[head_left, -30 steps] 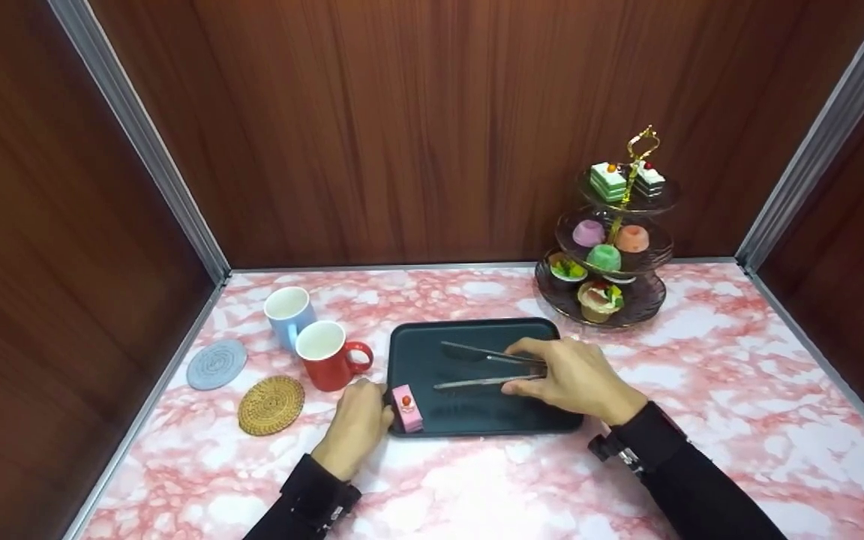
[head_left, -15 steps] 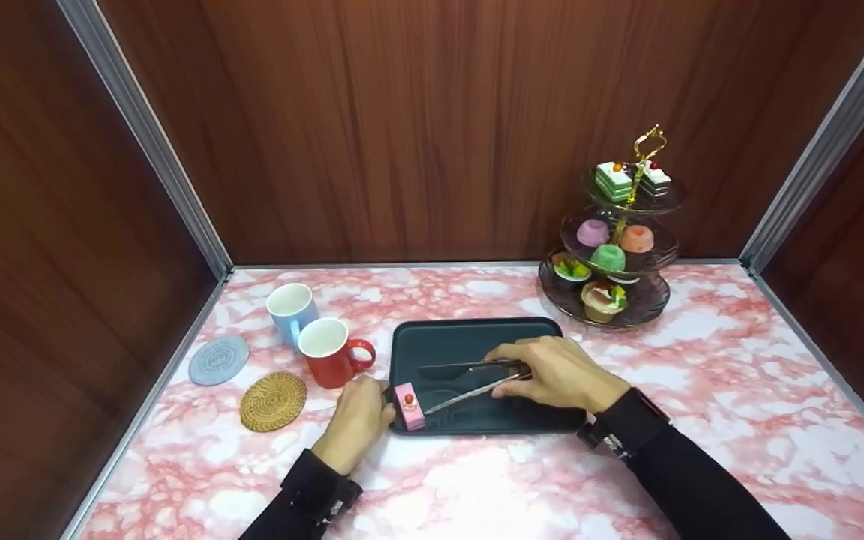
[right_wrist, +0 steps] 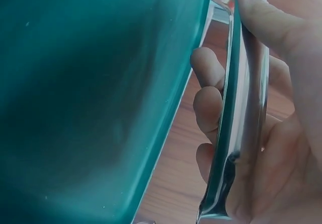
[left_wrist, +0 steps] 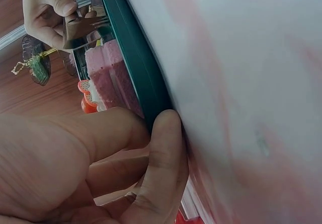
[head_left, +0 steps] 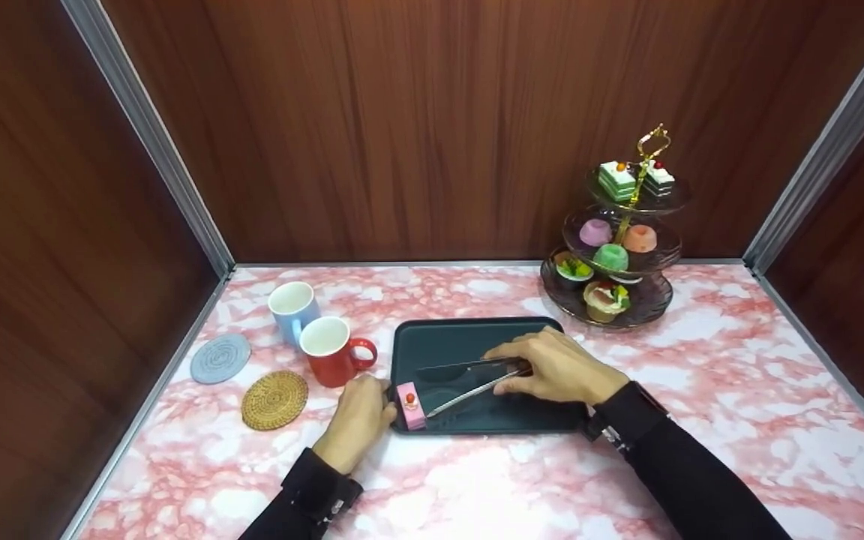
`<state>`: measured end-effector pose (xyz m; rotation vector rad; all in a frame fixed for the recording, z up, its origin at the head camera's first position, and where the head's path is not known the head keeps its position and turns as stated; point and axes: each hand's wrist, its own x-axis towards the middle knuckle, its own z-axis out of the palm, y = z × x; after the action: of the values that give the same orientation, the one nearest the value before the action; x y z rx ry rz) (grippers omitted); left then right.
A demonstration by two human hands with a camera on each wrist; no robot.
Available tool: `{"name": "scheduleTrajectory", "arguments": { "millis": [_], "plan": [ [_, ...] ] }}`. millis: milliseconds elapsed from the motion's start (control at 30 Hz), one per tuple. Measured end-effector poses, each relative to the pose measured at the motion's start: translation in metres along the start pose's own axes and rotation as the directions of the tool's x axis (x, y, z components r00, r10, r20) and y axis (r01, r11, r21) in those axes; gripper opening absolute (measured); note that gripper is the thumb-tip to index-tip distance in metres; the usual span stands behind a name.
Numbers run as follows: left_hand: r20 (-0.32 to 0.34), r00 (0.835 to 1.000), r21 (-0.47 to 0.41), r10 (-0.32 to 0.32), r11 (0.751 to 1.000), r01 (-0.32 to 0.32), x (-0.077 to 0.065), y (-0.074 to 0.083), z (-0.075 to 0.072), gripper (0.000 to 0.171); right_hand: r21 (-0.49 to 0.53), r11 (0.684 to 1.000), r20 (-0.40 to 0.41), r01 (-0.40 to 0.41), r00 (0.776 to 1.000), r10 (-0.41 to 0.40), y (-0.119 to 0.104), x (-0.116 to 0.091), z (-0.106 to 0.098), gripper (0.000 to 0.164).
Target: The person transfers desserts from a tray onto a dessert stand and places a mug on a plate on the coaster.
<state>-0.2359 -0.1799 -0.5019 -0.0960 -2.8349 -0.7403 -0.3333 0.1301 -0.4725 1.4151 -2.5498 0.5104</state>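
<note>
My left hand (head_left: 358, 420) pinches the left rim of the dark green tray (head_left: 469, 430) between thumb and fingers; the left wrist view shows the grip close up on the tray edge (left_wrist: 141, 63). Just inside that rim lies a pink cake slice (head_left: 410, 415) with a red berry on top. In my right hand (head_left: 556, 367) are metal tongs (head_left: 469, 394), held over the tray with their arms spread. The nearer arm's tip is right at the cake's right side, while the other points left, further back. In the right wrist view, thumb and fingers hold the tongs (right_wrist: 246, 108) from both sides.
A red mug (head_left: 331, 364) and a light blue mug (head_left: 291, 307) stand left of the tray, near a woven coaster (head_left: 274, 400) and a grey coaster (head_left: 220, 358). At the back right, a three-tier stand (head_left: 649, 296) bears several cakes and tarts. Wooden panels enclose the table.
My right hand has moved left with the tongs, bringing the nearer tip down to the cake's side. The left hand, tray and cake have stayed in place.
</note>
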Motion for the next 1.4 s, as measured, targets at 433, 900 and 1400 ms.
{"name": "scheduleTrajectory", "arguments": {
  "millis": [433,900,1400],
  "plan": [
    [-0.014,1.0,0.014,0.013,1.0,-0.013,0.0,-0.002,0.001,0.012,-0.072,0.997,0.015,-0.002,1.0,0.003,-0.007,0.006,0.005,0.048],
    [-0.008,1.0,0.007,-0.005,1.0,0.005,-0.001,-0.002,0.001,0.009,-0.065,0.998,0.026,0.014,1.0,-0.013,-0.008,0.015,0.008,0.046],
    [-0.009,1.0,0.02,0.021,1.0,-0.021,0.0,0.0,0.001,0.007,-0.06,0.998,-0.001,-0.007,1.0,0.007,-0.006,0.012,0.01,0.043]
  ]
}}
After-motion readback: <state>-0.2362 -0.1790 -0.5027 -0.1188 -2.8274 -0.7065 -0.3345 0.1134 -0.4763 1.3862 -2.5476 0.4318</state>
